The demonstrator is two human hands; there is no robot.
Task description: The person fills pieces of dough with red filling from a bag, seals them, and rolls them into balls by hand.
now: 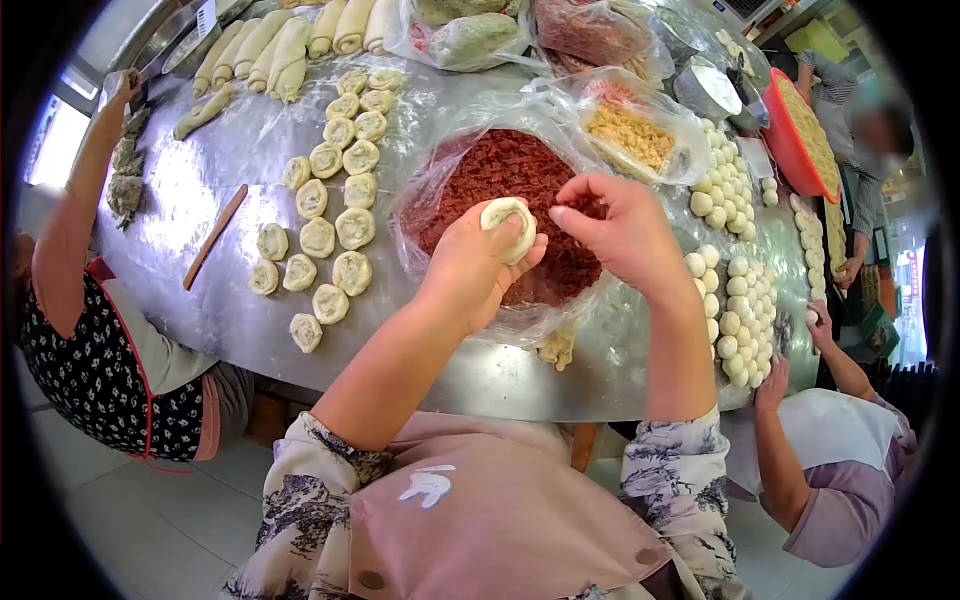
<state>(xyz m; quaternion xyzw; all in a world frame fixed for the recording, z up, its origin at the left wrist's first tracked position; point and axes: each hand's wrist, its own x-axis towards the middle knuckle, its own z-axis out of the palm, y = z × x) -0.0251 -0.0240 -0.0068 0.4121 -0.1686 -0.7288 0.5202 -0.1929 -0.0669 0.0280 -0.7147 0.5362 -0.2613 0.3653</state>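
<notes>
Metal table (480,385) carries dark red filling (490,170) in plastic; above it, left hand (458,268) pinches one dough round (521,250), thumb inside. Right hand (625,235) has curled fingers; whether they pinch something, cannot tell. Gentle thumb pressure should protect the dough wall.

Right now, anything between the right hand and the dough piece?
Nothing visible between the right hand and the dough piece, just a gap above the dark red mass. The left hand holds the dough, its fingertips beside that gap, not across it.
</notes>
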